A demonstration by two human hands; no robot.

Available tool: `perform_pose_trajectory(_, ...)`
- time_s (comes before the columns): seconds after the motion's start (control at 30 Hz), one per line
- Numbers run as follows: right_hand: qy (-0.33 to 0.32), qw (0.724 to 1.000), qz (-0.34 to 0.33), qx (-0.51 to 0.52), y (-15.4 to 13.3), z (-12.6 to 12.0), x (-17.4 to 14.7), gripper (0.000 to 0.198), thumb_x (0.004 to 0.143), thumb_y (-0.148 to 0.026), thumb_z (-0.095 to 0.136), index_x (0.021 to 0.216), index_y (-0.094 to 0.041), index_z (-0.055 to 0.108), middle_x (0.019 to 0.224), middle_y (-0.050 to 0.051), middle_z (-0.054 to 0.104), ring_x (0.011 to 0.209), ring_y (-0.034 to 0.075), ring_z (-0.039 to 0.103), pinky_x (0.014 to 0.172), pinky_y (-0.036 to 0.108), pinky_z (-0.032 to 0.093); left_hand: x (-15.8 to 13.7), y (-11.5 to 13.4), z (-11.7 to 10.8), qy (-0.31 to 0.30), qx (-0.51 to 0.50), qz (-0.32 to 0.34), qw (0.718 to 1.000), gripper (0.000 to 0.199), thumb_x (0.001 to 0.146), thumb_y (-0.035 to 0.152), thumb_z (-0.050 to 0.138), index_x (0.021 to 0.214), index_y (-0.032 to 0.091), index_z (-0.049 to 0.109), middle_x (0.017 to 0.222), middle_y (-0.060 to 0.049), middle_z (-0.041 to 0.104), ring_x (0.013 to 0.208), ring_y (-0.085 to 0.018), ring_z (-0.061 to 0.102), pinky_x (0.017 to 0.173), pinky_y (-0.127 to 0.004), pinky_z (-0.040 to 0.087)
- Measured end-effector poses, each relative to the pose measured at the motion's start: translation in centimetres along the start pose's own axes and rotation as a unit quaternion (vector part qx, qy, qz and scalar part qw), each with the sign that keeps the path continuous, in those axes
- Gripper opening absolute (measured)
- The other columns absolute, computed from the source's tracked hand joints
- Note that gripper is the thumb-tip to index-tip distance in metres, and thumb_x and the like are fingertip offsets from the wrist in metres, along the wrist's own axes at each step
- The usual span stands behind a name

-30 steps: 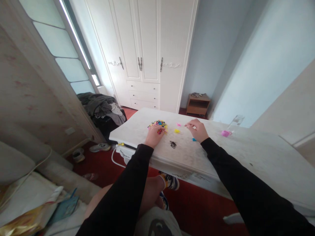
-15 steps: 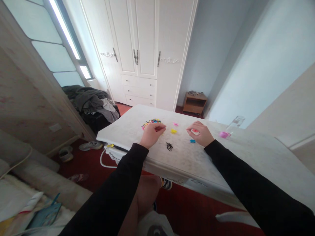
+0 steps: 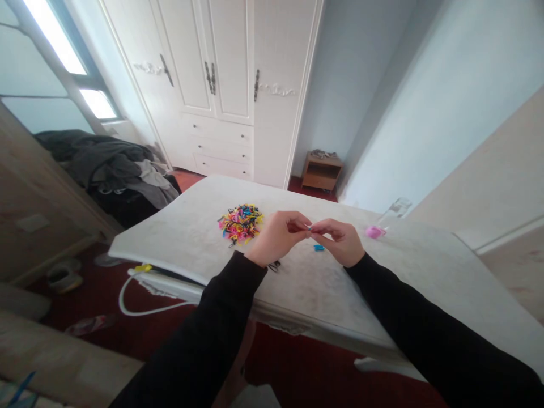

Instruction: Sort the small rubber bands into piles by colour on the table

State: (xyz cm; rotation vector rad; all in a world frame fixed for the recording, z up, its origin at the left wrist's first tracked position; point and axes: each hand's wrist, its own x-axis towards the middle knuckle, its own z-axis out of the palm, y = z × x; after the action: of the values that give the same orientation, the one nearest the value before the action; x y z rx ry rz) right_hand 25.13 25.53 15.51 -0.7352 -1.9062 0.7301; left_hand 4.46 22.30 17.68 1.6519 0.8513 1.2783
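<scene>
My left hand [image 3: 280, 235] and my right hand [image 3: 339, 241] meet fingertip to fingertip above the table. Both are closed in a pinch around a tiny bluish piece [image 3: 309, 228], mostly covered by the fingers; it may be one of the small bands. Left of my left hand lies a heap of small multicoloured rubber bands [image 3: 241, 224]. A few blue bands [image 3: 319, 248] lie just below my right fingertips. Some black bands [image 3: 275, 266] show partly from under my left wrist.
The white table [image 3: 310, 294] spans the view. A clear container with a pink end [image 3: 375, 232] lies at its right rear. A yellow-tagged white cable [image 3: 127, 289] loops off the left edge. Behind stand a white wardrobe [image 3: 229, 85] and a small wooden cabinet [image 3: 322, 171].
My hands were apart and have come together at the fingertips. My left hand moved right, uncovering the band heap and hiding the pink and yellow bands. The view has shifted right.
</scene>
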Motion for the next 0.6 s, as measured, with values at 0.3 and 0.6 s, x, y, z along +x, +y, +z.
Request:
perform_pose_trajectory(0.3,-0.023,0.983,0.120,0.138,-0.9,0.4,-0.2,0.023,0.072,-0.039,0.093,0.081,-0.022,0.080,0.075,0.003,0.077,0.065,0.016,0.070,0.057,0.027,0.058,-1.4,0.1,0.7,0.006,-0.006,0.003,1.000,0.005,0.085,0.017,0.075,0.087,0.013,0.076,0.085,-0.007,0.079,0.081,-0.018,0.075,0.077,-0.029,0.060)
perform_pose_trajectory(0.6,-0.004,0.993,0.079,-0.083,0.0,-3.3,0.8,0.016,0.077,-0.035,0.083,0.076,-0.021,0.077,0.076,0.005,0.078,0.069,0.019,0.070,0.065,0.033,0.058,-4.7,-0.4,-5.2,0.167,0.354,0.033,0.920,0.009,0.088,0.016,0.065,0.091,0.020,0.072,0.093,-0.004,0.077,0.089,-0.021,0.071,0.088,-0.035,0.056)
